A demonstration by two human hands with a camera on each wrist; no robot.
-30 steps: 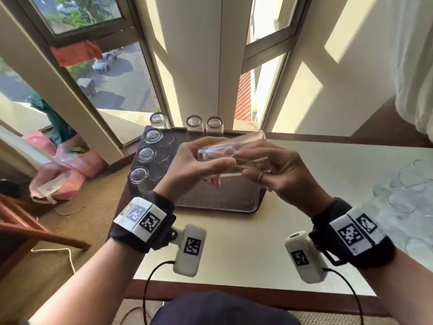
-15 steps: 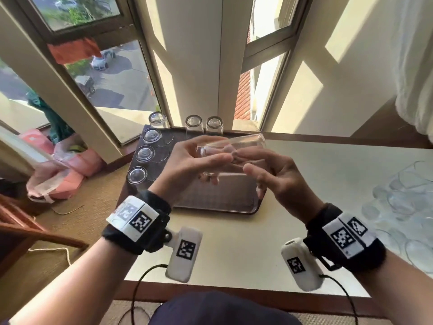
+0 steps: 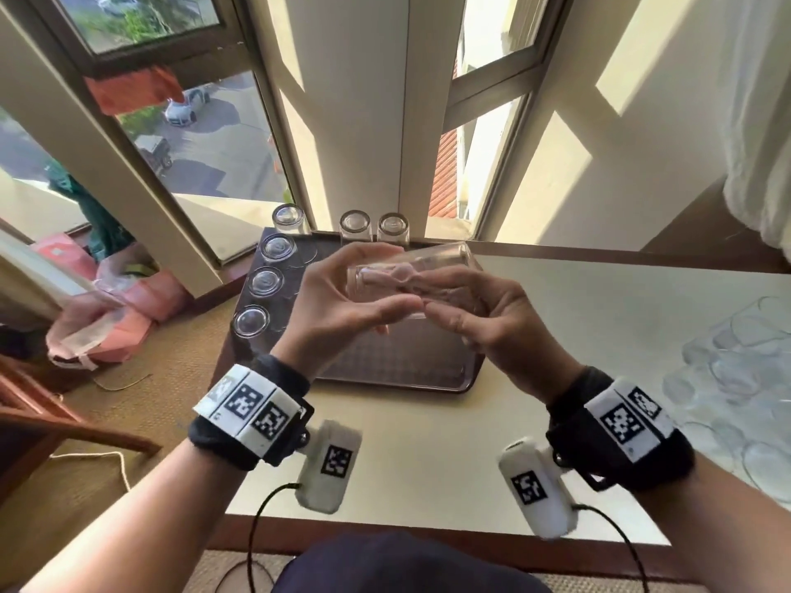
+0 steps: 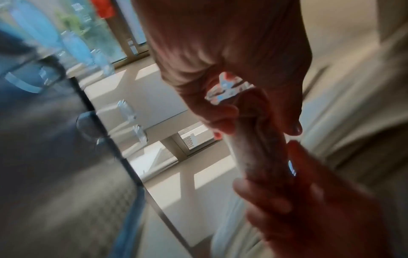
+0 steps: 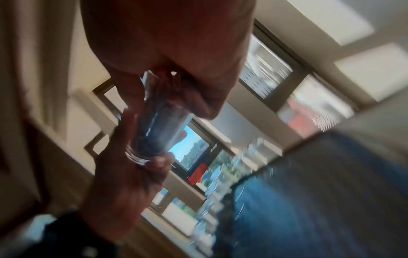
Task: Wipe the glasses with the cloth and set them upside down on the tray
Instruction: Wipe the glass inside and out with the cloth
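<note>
A clear glass (image 3: 441,261) lies on its side in the air above the dark tray (image 3: 398,385). My left hand (image 3: 381,280) grips its base end, thumb in front and fingers curled over the top. My right hand (image 3: 445,293) holds the mouth end, its thumb under the glass near the left thumb. The wrist views are blurred; the left wrist view shows the glass (image 4: 258,139) between both hands, the right wrist view shows its thick base (image 5: 137,157) in the left hand's fingers (image 5: 159,162). I see no cloth plainly. Several glasses (image 3: 266,282) stand upside down along the tray's left and back edges.
A cluster of clear glasses (image 3: 749,365) stands on the right of the pale table (image 3: 428,442). The tray sits at the table's far left corner by the window (image 3: 205,134). Pink bags (image 3: 107,318) and a wooden chair (image 3: 51,421) lie on the floor to the left.
The right hand has shifted its hold on the glass, its fingers opening and its thumb coming under it. The glass stays sideways over the tray in the left hand's grip.
</note>
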